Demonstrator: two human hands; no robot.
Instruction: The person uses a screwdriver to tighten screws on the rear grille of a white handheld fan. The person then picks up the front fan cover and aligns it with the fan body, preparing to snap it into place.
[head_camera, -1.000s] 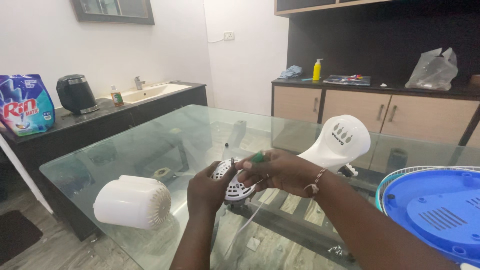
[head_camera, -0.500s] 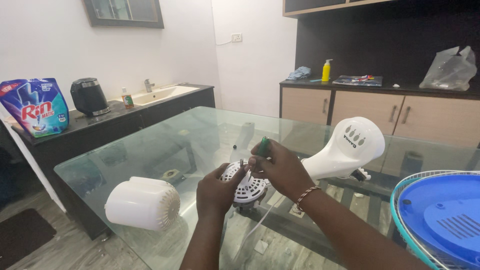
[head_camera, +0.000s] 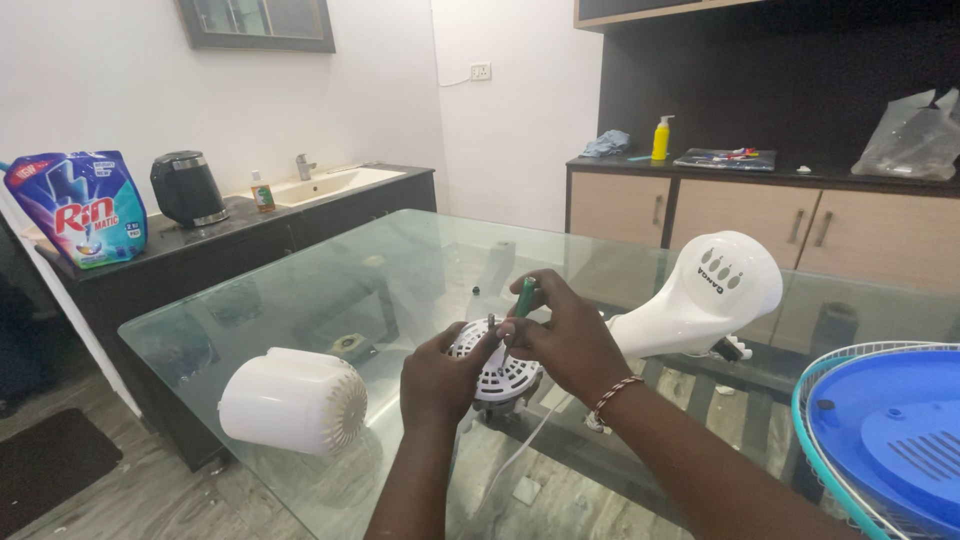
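My left hand (head_camera: 438, 378) grips the left side of a round white vented motor unit (head_camera: 500, 372) resting on the glass table (head_camera: 400, 270). A thin metal shaft sticks up from the unit's middle. My right hand (head_camera: 565, 335) holds a green-handled screwdriver (head_camera: 525, 296) upright over the unit, its fingers also touching the unit's top. A white cord hangs from the unit below the glass. To the left lies a white domed motor cover (head_camera: 295, 400). A white fan base piece (head_camera: 705, 295) lies just right of my right hand.
A blue fan blade inside a teal wire guard (head_camera: 885, 440) sits at the table's right edge. A dark counter at left carries a detergent pouch (head_camera: 80, 208), black kettle (head_camera: 187, 188) and sink (head_camera: 325, 182). A wooden cabinet (head_camera: 760, 220) behind holds a yellow bottle (head_camera: 660, 138) and plastic bag (head_camera: 915, 135).
The view has shifted slightly left and closer. My right hand has raised the screwdriver more upright over the motor unit; my left hand keeps its hold on the unit.
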